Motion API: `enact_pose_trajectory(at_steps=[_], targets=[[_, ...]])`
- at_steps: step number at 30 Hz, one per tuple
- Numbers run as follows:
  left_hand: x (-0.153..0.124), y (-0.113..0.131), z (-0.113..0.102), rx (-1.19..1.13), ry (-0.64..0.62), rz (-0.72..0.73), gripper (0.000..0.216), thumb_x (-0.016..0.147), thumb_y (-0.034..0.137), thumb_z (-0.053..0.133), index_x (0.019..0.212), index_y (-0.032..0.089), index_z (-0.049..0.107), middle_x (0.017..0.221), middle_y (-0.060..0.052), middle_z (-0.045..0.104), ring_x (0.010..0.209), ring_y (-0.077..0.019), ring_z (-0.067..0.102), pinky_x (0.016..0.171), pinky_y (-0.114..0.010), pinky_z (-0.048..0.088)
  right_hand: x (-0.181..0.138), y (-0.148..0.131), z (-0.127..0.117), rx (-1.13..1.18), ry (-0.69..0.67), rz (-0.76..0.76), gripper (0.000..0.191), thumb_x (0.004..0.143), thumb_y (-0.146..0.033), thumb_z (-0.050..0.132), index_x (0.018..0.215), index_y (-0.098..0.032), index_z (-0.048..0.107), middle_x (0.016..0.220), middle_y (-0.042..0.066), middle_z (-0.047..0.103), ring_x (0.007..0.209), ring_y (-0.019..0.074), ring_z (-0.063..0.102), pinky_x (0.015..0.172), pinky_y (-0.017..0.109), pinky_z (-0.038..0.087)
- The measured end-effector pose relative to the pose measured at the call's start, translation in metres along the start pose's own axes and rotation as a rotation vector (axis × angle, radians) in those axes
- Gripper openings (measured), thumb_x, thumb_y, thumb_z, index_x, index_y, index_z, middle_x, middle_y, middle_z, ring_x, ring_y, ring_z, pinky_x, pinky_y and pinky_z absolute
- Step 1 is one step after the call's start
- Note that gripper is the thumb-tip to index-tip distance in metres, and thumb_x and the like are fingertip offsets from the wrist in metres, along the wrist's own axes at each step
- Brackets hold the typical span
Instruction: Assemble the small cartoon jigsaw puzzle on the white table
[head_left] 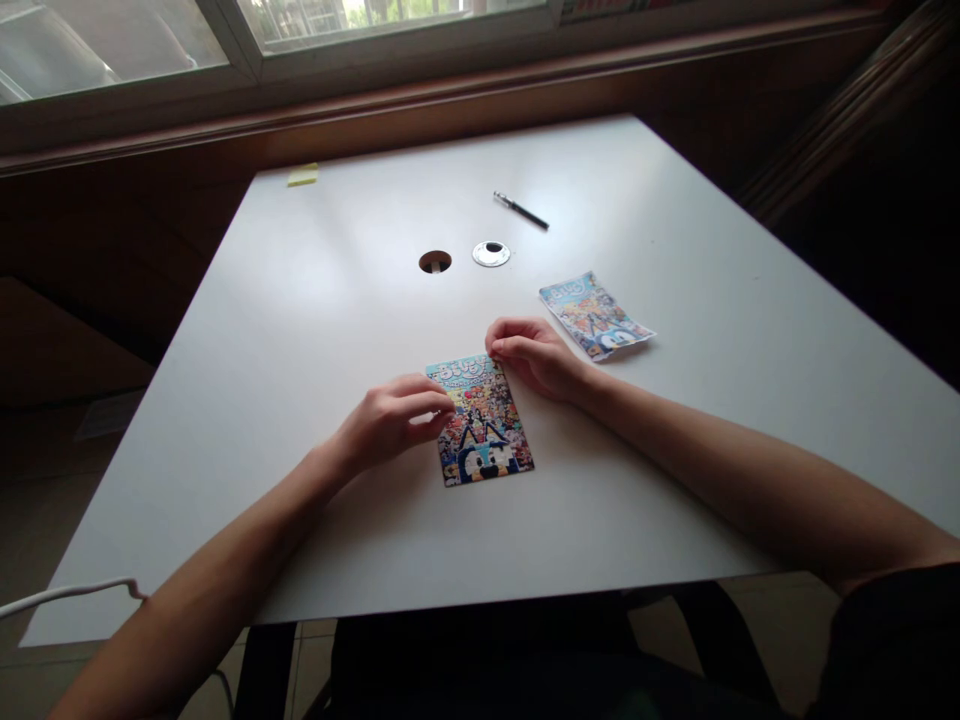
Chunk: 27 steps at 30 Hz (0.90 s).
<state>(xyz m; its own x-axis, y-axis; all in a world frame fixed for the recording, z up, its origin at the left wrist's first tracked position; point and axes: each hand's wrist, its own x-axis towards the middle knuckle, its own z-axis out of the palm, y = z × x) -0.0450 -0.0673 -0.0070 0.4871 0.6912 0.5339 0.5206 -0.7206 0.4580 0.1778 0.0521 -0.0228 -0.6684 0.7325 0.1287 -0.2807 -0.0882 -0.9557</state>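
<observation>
A small assembled jigsaw puzzle [487, 425] lies flat on the white table, its picture crowded with cartoon figures and a large blue dog face at the bottom edge. My left hand [401, 415] rests over the puzzle's left edge, fingers loosely bent and a gap showing between thumb and fingers. At the top right corner, my right hand [536, 355] is closed, with thumb and forefinger pinched on the puzzle's edge. Right of that hand lies a paper sheet [596, 315] with the same picture, its edges slightly curled.
Toward the back of the table [337, 290] lies a black pen [521, 210]. A round cable hole [435, 262] and a metal ring cover [491, 254] are in the tabletop. A yellow note [303, 175] sits at the far left corner. A white cable [67, 595] crosses the near left corner.
</observation>
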Motion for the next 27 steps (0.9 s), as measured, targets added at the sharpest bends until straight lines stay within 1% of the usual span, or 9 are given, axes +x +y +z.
enact_pose_trajectory(at_steps=[2, 5, 7, 12, 17, 27], targets=[[0.004, 0.011, 0.009, 0.012, -0.057, 0.053, 0.009, 0.092, 0.016, 0.063, 0.1, 0.019, 0.067, 0.093, -0.006, 0.072, 0.084, -0.0148, 0.065, 0.077, -0.029, 0.056, 0.0, 0.0, 0.0, -0.006, -0.002, -0.006, 0.006, 0.075, -0.018, 0.066, 0.07, -0.016, 0.067, 0.067, -0.001, 0.057, 0.067, 0.0127, 0.045, 0.067, 0.028, 0.032], [0.008, 0.024, 0.02, 0.079, -0.071, 0.126, 0.008, 0.093, 0.018, 0.063, 0.101, 0.018, 0.065, 0.094, -0.006, 0.071, 0.087, -0.0165, 0.064, 0.081, -0.033, 0.055, 0.0, 0.0, 0.0, -0.018, 0.003, -0.009, 0.007, 0.076, -0.019, 0.066, 0.07, -0.016, 0.066, 0.067, -0.001, 0.057, 0.067, 0.0128, 0.045, 0.067, 0.028, 0.032], [0.009, 0.028, 0.025, 0.123, -0.086, 0.171, 0.009, 0.094, 0.018, 0.061, 0.102, 0.018, 0.064, 0.093, -0.006, 0.071, 0.089, -0.0176, 0.063, 0.081, -0.033, 0.054, 0.001, 0.0, 0.0, -0.026, 0.009, -0.008, 0.007, 0.075, -0.02, 0.066, 0.07, -0.016, 0.066, 0.067, -0.001, 0.057, 0.067, 0.0131, 0.044, 0.066, 0.028, 0.033], [0.011, 0.03, 0.031, 0.211, -0.154, 0.231, 0.012, 0.097, 0.018, 0.056, 0.105, 0.017, 0.064, 0.094, -0.006, 0.072, 0.091, -0.0188, 0.063, 0.08, -0.034, 0.052, 0.001, 0.0, 0.001, -0.039, 0.018, -0.013, 0.007, 0.074, -0.022, 0.066, 0.069, -0.017, 0.066, 0.067, -0.001, 0.056, 0.067, 0.0132, 0.044, 0.066, 0.028, 0.032], [0.013, 0.031, 0.033, 0.248, -0.174, 0.262, 0.011, 0.099, 0.021, 0.055, 0.1, 0.018, 0.065, 0.092, -0.006, 0.072, 0.092, -0.0192, 0.063, 0.077, -0.033, 0.05, 0.001, -0.001, 0.001, -0.031, 0.014, -0.013, 0.007, 0.074, -0.021, 0.066, 0.069, -0.017, 0.066, 0.067, -0.001, 0.056, 0.067, 0.0131, 0.043, 0.066, 0.028, 0.032], [0.012, 0.03, 0.035, 0.26, -0.209, 0.255, 0.011, 0.099, 0.023, 0.056, 0.102, 0.019, 0.066, 0.092, -0.006, 0.07, 0.094, -0.0188, 0.062, 0.079, -0.033, 0.048, 0.001, 0.001, 0.0, -0.019, 0.006, -0.012, 0.006, 0.075, -0.02, 0.066, 0.07, -0.016, 0.066, 0.067, -0.002, 0.056, 0.067, 0.0126, 0.043, 0.066, 0.028, 0.031]])
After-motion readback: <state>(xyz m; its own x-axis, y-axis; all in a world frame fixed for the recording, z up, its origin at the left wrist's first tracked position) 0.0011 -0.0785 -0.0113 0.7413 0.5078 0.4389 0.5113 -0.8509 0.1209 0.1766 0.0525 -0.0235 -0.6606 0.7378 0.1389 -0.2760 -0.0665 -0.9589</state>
